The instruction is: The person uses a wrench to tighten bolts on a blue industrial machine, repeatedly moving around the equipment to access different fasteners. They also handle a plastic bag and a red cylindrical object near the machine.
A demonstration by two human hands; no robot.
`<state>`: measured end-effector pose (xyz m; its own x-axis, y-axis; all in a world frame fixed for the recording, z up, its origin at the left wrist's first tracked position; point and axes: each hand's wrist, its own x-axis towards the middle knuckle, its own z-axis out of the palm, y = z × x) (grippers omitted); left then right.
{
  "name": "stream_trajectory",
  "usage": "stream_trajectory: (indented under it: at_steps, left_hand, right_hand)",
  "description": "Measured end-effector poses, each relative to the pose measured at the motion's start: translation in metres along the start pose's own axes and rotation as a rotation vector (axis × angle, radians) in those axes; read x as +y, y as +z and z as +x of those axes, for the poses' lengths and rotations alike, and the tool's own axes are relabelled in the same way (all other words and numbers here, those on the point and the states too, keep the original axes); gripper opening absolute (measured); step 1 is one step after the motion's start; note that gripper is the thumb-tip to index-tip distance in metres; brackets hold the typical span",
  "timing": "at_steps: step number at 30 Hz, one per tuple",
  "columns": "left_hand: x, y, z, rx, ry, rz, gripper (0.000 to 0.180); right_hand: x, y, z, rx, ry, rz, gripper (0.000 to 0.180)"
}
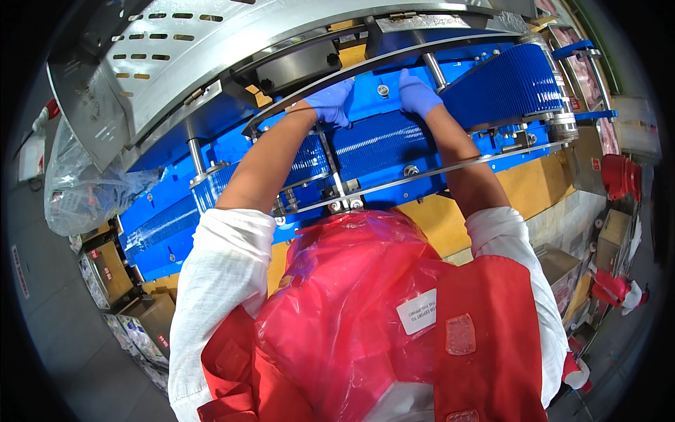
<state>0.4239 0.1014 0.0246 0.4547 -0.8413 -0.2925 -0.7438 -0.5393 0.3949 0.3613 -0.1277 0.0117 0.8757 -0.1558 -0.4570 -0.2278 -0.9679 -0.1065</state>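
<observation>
Both my hands wear thin violet-blue gloves and reach into a blue conveyor machine. My left hand (pixel 330 103) is at the far side panel, near a ribbed blue belt (pixel 383 144); its fingers look apart and nothing shows in them. My right hand (pixel 420 96) rests at the same blue panel (pixel 376 95), fingers stretched away from me beside a round steel bar (pixel 435 70). No object shows in it either. Some fingertips of both hands are hard to make out. A bolt head (pixel 383 90) lies between the hands.
A slotted steel cover (pixel 165 46) rises at the far left. A raised ribbed belt section (pixel 510 81) curves at right. Long metal rails (pixel 450 169) cross under my forearms. A clear plastic bag (pixel 88 186) hangs left; cartons (pixel 109 271) stand below it. Red-clothed people (pixel 619 179) are at right.
</observation>
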Motion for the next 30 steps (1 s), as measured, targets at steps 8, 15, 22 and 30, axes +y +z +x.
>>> stream_trajectory:
  at_steps: [8, 15, 22, 30]
  left_hand:
    - [-0.003, 0.005, -0.001, 0.054, -0.006, -0.025, 0.109]
    - [-0.003, 0.005, -0.004, 0.111, 0.013, -0.070, 0.101]
    - [0.001, 0.003, -0.009, 0.134, 0.002, -0.029, 0.099]
    - [-0.008, 0.015, 0.000, 0.115, -0.031, -0.021, 0.102]
  right_hand:
    - [0.006, 0.006, 0.004, 0.277, -0.149, 0.268, 0.035]
    - [0.015, 0.017, 0.011, 0.325, -0.164, 0.752, 0.018]
    - [-0.001, 0.013, 0.008, 0.357, -0.194, 0.330, 0.015]
    - [-0.018, -0.008, 0.020, 0.303, -0.335, -0.043, 0.019]
